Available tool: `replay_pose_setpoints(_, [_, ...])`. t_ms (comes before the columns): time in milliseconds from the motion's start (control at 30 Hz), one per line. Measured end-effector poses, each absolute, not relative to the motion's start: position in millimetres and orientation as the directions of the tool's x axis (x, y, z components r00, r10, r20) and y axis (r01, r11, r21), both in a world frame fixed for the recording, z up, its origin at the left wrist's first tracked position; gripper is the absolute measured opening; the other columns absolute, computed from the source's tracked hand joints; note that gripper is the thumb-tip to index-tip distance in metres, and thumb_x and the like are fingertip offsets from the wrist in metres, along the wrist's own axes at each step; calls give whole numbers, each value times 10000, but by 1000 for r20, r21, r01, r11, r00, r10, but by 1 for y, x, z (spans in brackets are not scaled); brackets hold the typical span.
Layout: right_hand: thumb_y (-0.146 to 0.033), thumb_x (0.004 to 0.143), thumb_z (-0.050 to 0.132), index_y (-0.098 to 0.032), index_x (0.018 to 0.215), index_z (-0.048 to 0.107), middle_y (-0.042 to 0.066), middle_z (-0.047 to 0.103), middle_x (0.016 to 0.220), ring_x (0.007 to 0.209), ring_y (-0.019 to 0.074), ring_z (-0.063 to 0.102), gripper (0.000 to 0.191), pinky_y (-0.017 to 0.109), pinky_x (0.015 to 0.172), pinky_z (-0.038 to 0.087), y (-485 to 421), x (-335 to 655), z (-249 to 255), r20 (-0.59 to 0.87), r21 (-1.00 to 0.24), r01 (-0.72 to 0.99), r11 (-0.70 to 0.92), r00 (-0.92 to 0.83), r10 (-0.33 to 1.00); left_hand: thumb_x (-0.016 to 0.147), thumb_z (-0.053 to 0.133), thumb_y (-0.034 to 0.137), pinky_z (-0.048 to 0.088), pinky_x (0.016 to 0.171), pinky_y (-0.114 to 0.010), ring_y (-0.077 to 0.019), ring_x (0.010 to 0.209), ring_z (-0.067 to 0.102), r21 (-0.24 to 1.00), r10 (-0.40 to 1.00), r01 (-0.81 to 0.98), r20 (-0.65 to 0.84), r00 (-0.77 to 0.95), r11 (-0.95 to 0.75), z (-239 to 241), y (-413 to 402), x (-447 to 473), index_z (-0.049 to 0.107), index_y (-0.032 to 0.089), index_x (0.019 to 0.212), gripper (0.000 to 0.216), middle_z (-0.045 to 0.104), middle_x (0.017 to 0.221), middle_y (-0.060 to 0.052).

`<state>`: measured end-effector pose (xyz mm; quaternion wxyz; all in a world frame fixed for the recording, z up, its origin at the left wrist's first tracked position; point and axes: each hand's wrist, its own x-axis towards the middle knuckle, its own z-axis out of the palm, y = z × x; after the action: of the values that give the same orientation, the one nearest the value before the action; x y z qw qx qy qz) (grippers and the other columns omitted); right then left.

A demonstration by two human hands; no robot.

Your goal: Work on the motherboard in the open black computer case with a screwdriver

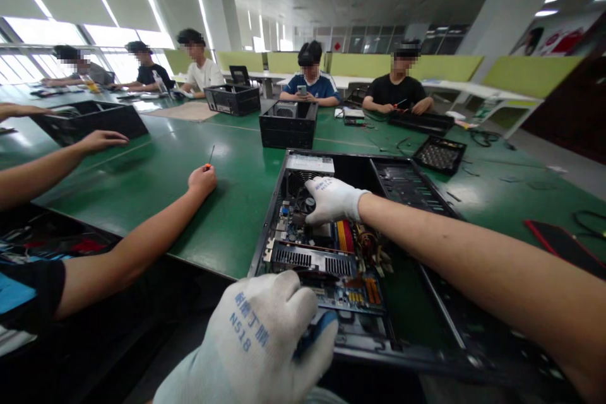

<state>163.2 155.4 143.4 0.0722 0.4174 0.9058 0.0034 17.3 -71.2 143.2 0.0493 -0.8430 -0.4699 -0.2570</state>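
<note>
Open black metal computer case [440,202], motherboard exposed, on green table [189,202].
Right gloved hand [331,199] inside, fingers curled onto cooler fan [305,202]; left gloved hand [265,341] at near edge, clamped on blue-handled tool [315,333], steadying.

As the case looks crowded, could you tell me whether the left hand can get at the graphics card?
Probably yes: the left hand sits at the open case edge beside the graphics card, with nothing covering it.
</note>
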Motion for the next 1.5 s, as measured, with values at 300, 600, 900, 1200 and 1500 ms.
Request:
replay_pose_setpoints(300, [-540,687,683,-156,1118,675,178,721,1092,963,346,706,577,412,810,524,117,228,178,-228,236,629,741,-705,671,911,598,298,380,483,-246,-133,538,541,152,769,816,465,439,-557,142,-72,15,526,231,693,239,557,657,9])
replay_pose_setpoints(600, [-560,558,798,-183,1085,688,142,734,1009,910,363,708,657,448,813,502,74,248,154,-431,221,608,763,-641,635,892,614,306,372,481,-276,-150,534,544,149,773,819,457,440,-554,143,-72,15,521,241,688,233,559,659,6])
replay_pose_setpoints(900, [-653,618,785,-205,1072,727,126,743,999,930,349,704,641,420,803,503,68,254,160,-370,128,626,769,-690,622,929,574,328,388,530,-324,-169,597,575,248,811,806,415,412,-537,139,-73,14,553,252,787,163,580,740,8])
replay_pose_setpoints(1200, [-519,925,606,-180,1163,706,100,737,1083,985,250,686,426,327,868,506,91,276,185,105,-215,695,686,-682,724,990,465,311,525,827,-372,-220,905,665,241,845,818,273,460,-522,174,-32,17,560,218,1099,172,672,1014,-48])
replay_pose_setpoints(1500, [-468,922,623,-116,1184,684,142,717,1131,1027,271,664,443,367,913,496,111,286,167,349,-244,727,642,-552,757,950,523,340,547,973,-417,-315,1141,678,-37,789,817,-288,543,-576,161,99,73,556,105,1285,411,670,1270,-187])
